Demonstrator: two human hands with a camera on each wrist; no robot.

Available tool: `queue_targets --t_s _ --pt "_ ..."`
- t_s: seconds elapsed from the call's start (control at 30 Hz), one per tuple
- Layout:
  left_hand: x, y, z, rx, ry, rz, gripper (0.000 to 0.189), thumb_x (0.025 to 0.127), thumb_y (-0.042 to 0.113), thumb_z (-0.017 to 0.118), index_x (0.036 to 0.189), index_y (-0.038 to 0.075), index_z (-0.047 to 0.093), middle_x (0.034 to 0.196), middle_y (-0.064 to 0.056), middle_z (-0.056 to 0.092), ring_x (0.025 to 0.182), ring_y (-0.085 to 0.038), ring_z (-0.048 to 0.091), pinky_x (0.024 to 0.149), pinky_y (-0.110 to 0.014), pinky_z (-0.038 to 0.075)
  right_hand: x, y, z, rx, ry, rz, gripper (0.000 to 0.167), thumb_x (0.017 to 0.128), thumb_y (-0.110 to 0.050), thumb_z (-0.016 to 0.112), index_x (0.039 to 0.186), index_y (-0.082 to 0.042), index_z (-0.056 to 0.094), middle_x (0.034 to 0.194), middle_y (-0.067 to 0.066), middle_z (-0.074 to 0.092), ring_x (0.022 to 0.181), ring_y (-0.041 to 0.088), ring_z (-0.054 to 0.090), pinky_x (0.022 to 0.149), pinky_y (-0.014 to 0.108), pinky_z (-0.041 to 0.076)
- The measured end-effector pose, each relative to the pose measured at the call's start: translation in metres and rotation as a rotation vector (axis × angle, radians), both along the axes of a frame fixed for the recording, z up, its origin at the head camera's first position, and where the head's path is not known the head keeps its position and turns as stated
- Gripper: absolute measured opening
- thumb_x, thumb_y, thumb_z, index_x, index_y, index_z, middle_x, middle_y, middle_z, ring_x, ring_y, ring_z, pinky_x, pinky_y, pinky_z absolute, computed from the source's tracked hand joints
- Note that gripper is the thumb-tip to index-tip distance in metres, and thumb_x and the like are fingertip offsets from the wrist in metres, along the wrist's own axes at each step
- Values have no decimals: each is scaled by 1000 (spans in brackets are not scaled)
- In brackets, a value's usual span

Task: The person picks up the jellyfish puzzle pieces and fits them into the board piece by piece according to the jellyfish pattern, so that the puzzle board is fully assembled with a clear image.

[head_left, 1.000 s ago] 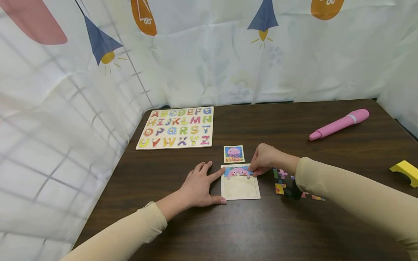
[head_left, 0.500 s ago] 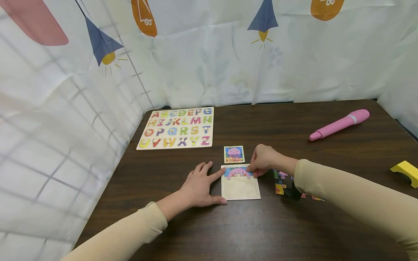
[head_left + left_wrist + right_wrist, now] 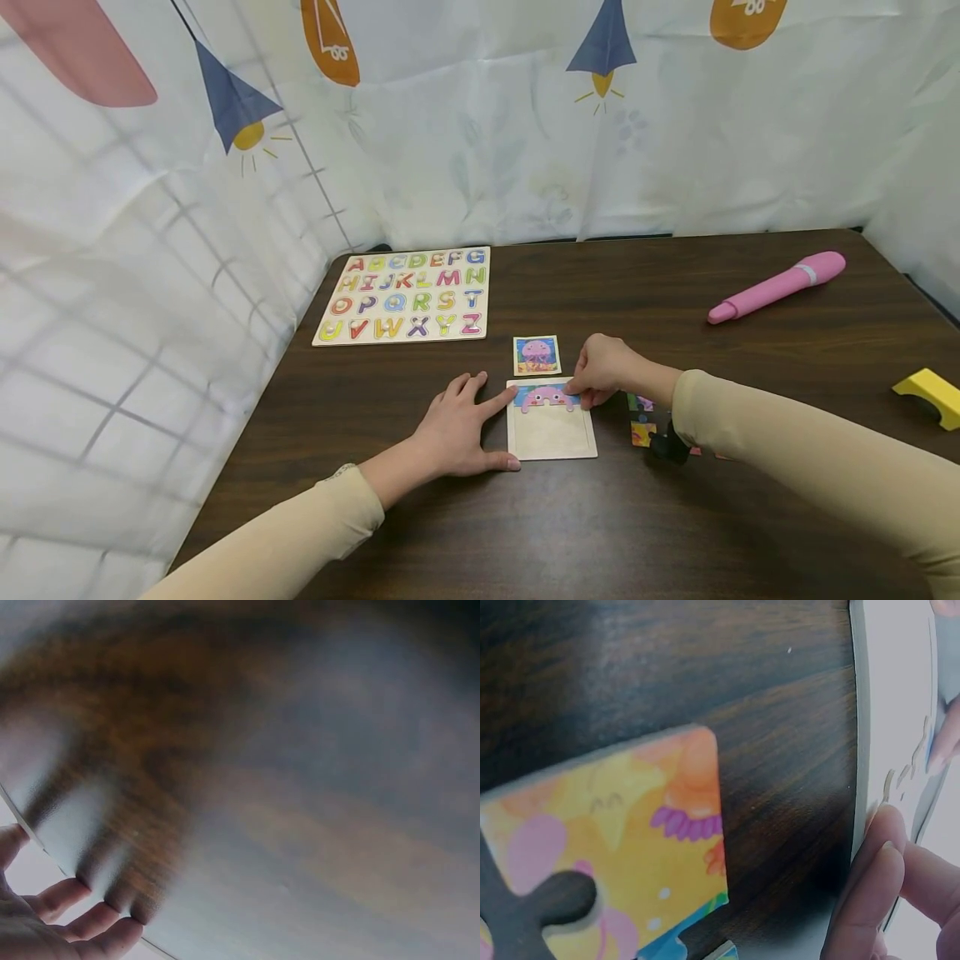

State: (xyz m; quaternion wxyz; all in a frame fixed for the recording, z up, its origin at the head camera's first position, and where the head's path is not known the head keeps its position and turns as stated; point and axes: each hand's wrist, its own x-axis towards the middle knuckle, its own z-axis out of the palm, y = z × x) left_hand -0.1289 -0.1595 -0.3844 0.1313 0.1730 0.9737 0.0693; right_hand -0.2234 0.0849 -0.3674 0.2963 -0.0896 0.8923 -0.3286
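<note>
1. One left hand (image 3: 461, 429) is lying fingers spread; index and thumb are touching left corners of the puzzle tray (image 3: 551, 435) on the table (image 3: 551, 529);
2. Loose pieces (image 3: 642, 434) are lying right of the tray;
3. Right hand (image 3: 607, 367) is touching the tray's far right corner, fingers curled; cannot tell whether pinching anything;
4. Jellyfish pieces (image 3: 547, 396) are sitting inside the tray's far edge;
5. Jellyfish card (image 3: 537, 356) is lying just beyond.

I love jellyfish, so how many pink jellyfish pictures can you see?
2: one on the small card, and an unfinished one across the top of the puzzle board. The right arm partly hides the loose pieces, so another may be hidden.
</note>
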Motion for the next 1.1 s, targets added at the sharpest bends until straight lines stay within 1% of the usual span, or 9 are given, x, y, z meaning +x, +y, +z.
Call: queue_targets --t_s 0.2,0.33,0.4,0.57,0.67,0.77,0.87,0.97,1.1 --pt "0 1 -1 3 -9 3 95 79 71 73 159 35 37 166 -17 30 152 -40 27 116 -60 35 0 3 -1 -18 -15 -1 19 90 -17 80 81 -1 74 62 5 71 50 7 64 58 22 57" --pt "0 2 -1 9 -13 5 96 79 71 74 159 34 38 165 -18 31 152 -41 28 116 -60 36 0 10 -1 -79 -22 31 19 91 -16 78 84 0 75 65 5 73 55 7 67 62 25 59" --pt "0 2 -1 9 -13 2 96 79 71 74 159 34 38 165 -18 31 152 -41 28 115 -61 36 -2 18 1 -120 -5 51 19 93 -17 77 89 1 75 70 6 74 61 9 69 66 27 61" --pt "0 2 1 3 0 -5 96 79 72 74 159 35 37 165 -18 31 151 -40 28 115 -61 36 -5 55 5 -156 157 116 24 94 -18 74 109 1 71 91 8 75 82 14 69 79 33 60" --pt "0 1 2 2 9 -7 96 79 71 74 159 34 37 165 -18 31 151 -40 29 115 -61 36 -4 81 5 -149 230 145 28 94 -16 74 115 2 71 101 9 75 89 15 68 81 33 58" --pt "0 1 2 0 5 -8 95 79 71 74 159 34 37 165 -18 31 151 -40 28 115 -61 36 -1 101 3 -147 248 172 29 93 -15 76 114 3 70 102 9 75 91 16 70 78 30 58" --pt "0 0 2 2 0 -7 95 79 71 74 159 34 37 165 -18 31 152 -40 28 115 -61 36 2 111 -1 -117 270 218 28 89 -17 80 110 1 72 98 5 75 89 14 68 75 25 56" --pt "-1 0 2 3 -2 -3 95 79 70 74 159 35 37 165 -18 31 151 -40 28 115 -61 36 3 114 -4 -84 289 271 29 86 -23 83 106 -5 74 95 -1 73 87 11 64 76 25 54" --pt "-1 0 1 4 0 -4 95 79 70 75 159 35 37 165 -18 32 151 -40 28 115 -61 37 5 111 -7 -57 294 300 28 83 -25 86 102 -8 75 92 -3 71 84 11 60 76 28 52"
